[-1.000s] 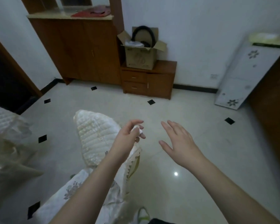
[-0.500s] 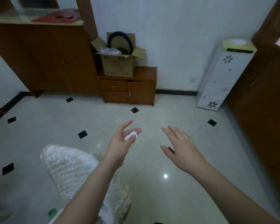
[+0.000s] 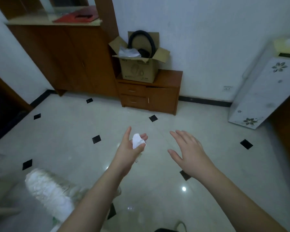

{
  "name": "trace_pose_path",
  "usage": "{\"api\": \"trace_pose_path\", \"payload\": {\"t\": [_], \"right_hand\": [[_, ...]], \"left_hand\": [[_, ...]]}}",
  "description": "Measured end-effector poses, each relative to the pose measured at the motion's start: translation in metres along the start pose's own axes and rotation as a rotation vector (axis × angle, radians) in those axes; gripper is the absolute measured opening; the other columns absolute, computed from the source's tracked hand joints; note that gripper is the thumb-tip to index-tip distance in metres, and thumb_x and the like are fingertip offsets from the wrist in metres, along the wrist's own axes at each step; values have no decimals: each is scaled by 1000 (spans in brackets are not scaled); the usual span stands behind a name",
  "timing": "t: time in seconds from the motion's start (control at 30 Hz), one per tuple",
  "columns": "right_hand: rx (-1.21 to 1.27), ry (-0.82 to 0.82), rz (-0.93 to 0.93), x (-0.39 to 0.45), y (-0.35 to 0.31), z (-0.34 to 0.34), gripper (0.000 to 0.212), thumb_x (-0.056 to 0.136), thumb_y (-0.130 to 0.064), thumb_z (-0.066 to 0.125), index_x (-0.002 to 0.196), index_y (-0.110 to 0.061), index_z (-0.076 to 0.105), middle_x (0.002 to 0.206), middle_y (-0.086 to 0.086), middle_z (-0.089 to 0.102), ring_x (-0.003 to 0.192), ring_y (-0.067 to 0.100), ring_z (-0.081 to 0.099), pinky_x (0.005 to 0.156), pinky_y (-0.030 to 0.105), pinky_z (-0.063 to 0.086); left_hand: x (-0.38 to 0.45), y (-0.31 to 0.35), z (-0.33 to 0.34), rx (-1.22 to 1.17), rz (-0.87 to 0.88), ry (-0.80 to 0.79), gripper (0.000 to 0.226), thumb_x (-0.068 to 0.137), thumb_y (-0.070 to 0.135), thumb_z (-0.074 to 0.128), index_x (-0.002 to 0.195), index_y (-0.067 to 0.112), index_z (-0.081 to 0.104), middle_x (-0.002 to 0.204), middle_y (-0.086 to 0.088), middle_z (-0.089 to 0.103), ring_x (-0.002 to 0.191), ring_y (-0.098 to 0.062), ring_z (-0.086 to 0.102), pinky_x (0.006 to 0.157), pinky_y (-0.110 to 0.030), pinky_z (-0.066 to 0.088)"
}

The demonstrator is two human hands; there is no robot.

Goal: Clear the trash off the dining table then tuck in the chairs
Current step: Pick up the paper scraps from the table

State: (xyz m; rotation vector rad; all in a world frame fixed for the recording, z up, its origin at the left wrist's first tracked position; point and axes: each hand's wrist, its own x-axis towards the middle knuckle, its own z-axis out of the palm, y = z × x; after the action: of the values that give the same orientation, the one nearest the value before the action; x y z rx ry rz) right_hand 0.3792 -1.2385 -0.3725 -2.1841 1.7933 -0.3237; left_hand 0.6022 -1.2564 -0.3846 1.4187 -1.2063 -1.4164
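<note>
Left hand (image 3: 130, 152) at frame centre, palm up, fingers (image 3: 144, 136) curled loosely around crumpled white tissue (image 3: 137, 142); tissue rests on fingertips, thumb raised clear to its left. Right hand (image 3: 190, 154) just right of it, empty, fingers spread, palm down. Both over tiled floor (image 3: 74, 131). White quilted chair cover (image 3: 50, 193) lower left, blurred.

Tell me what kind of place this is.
Likely a room in a home, not a lab: a tall wooden cabinet and low drawer unit stand on glossy tiled floor, with an open cardboard box on the unit. The left hand holds crumpled white paper.
</note>
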Motion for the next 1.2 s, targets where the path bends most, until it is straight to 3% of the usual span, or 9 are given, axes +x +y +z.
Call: {"api": "trace_pose_path", "payload": {"t": [0.1, 0.27, 0.4, 0.57, 0.8, 0.9, 1.07, 1.2], "right_hand": [[13, 3, -13, 30, 27, -17, 60, 97, -51, 36, 151, -29, 19, 157, -4, 22, 145, 15, 15, 116, 31, 10], [41, -25, -48, 76, 46, -24, 60, 97, -50, 38, 151, -27, 21, 156, -4, 26, 144, 16, 17, 116, 34, 12], [43, -53, -115, 117, 38, -14, 60, 97, -51, 38, 150, -28, 23, 155, -5, 27, 143, 14, 19, 115, 31, 12], [37, -81, -219, 181, 11, -1, 58, 96, -51, 40, 148, -27, 27, 155, -5, 28, 142, 14, 21, 115, 33, 17], [-10, -107, -302, 286, -45, 8, 57, 96, -50, 43, 147, -28, 31, 153, -5, 32, 141, 14, 24, 115, 34, 19], [-17, -120, -376, 328, -78, 9, 57, 96, -48, 44, 147, -27, 31, 152, -5, 32, 141, 13, 23, 114, 31, 18], [5, -137, -446, 383, -124, 22, 54, 97, -42, 45, 146, -21, 35, 151, 0, 35, 140, 16, 26, 113, 30, 18], [1, -204, -496, 422, -156, 45, 67, 89, -55, 28, 148, -24, 31, 153, -1, 33, 141, 17, 27, 115, 41, 26]], "left_hand": [[26, 5, 16, -92, 7, 47, 74, 97, 6, 54, 152, 27, 11, 130, 4, 62, 114, -8, 62, 96, -26, 47], [56, 10, 23, -247, -34, 81, 37, 99, 6, 49, 136, 3, 45, 122, -3, 65, 110, -18, 65, 85, -26, 53], [81, 15, 10, -347, -57, 169, 24, 101, 11, 47, 119, 5, 61, 115, -18, 67, 101, -26, 69, 84, -30, 55], [123, 20, -26, -375, -39, 243, 25, 101, 17, 47, 120, 14, 63, 94, -12, 64, 81, -21, 67, 78, -31, 56], [188, 34, -101, -574, -88, 283, 28, 102, 20, 44, 118, 15, 66, 92, -11, 59, 81, -20, 64, 84, -33, 56], [211, 46, -140, -630, -76, 315, 28, 101, 21, 45, 117, 15, 67, 90, -8, 60, 80, -17, 65, 76, -28, 54], [235, 54, -202, -671, -34, 397, 28, 101, 20, 44, 116, 11, 65, 93, -10, 57, 75, -16, 60, 54, -22, 37], [246, 54, -240, -615, -28, 470, 30, 102, 21, 42, 119, 9, 62, 95, -9, 62, 74, -16, 59, 55, -25, 34]]}}
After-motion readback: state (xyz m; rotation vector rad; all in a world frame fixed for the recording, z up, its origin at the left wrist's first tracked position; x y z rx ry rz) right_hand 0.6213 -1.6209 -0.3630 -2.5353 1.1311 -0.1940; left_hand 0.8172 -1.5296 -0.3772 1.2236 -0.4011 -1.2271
